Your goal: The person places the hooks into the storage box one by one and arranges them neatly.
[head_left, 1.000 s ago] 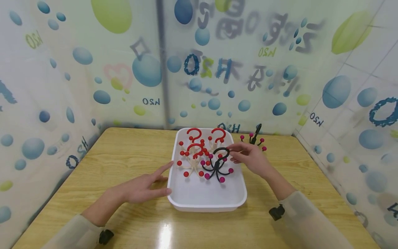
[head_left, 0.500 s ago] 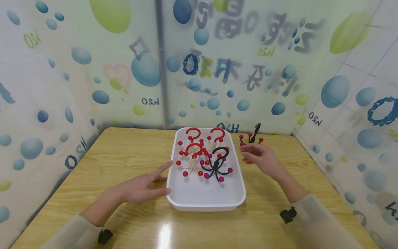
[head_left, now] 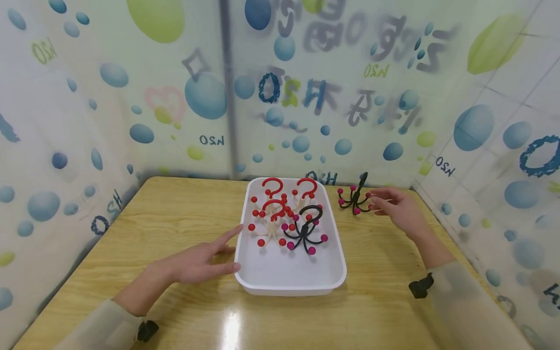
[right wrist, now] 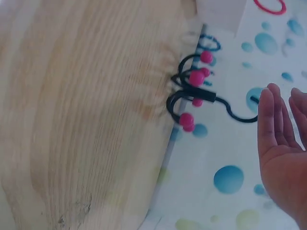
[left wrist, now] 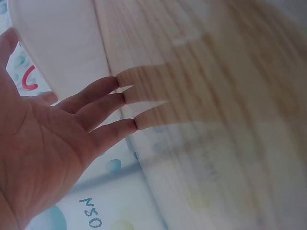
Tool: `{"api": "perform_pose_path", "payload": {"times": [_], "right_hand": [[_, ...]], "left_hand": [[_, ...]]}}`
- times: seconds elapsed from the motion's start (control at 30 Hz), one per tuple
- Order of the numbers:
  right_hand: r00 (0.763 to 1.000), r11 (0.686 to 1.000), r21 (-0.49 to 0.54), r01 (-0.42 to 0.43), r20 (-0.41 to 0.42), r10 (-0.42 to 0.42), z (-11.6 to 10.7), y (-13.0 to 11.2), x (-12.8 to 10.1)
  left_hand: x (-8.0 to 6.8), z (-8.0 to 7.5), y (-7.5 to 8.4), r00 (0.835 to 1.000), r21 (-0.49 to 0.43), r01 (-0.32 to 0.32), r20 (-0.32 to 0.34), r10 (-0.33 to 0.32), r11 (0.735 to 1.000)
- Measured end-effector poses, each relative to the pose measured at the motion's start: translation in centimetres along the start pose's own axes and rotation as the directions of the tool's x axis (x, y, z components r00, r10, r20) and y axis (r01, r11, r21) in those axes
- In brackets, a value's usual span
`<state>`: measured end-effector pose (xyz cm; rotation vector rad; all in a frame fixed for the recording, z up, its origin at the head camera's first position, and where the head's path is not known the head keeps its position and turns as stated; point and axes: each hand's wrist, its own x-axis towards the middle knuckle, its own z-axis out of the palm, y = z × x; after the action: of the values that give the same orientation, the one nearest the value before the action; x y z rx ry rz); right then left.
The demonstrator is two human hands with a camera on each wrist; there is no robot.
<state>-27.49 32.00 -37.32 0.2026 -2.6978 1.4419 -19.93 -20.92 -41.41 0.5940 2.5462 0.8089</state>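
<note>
A white tray (head_left: pixel 288 279) holds several hanging hooks. The red-topped hooks (head_left: pixel 272 214) have cream arms tipped with red balls, and in front of them at the right sits a black hook (head_left: pixel 305 232) with magenta balls. My left hand (head_left: pixel 199 265) is spread at the tray's left side, thumb and index fingertips at the rim. A second black hook (head_left: pixel 356 198) with magenta balls stands on the table, right of the tray's far end. Fingertips of my right hand (head_left: pixel 400 209) are right beside its right-hand balls. In the right wrist view those fingers are straight, near the curved end of that hook (right wrist: pixel 206 96).
The wooden table (head_left: pixel 175 204) reaches back to a patterned curtain (head_left: pixel 175 121), with similar walls on both sides. Bare wood shows in front of the tray and to its left and right.
My right hand has moved right, away from the black hook in the tray, past the tray's right rim to the far side of the second black hook. The left hand has stayed at the rim.
</note>
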Motion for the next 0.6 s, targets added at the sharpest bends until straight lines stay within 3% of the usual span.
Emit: {"api": "perform_pose_path", "payload": {"times": [0.37, 0.6], "right_hand": [[0.999, 1.000, 0.008, -0.027, -0.039, 0.027, -1.8, 1.8, 3.9], [0.998, 0.998, -0.016, -0.055, 0.031, 0.055, -1.3, 1.8, 5.7]], "left_hand": [[0.0, -0.2, -0.1, 1.000, -0.001, -0.010, -0.002, 0.010, 1.000], [0.0, -0.2, 0.0, 1.000, -0.008, -0.003, 0.011, 0.003, 1.000]]}}
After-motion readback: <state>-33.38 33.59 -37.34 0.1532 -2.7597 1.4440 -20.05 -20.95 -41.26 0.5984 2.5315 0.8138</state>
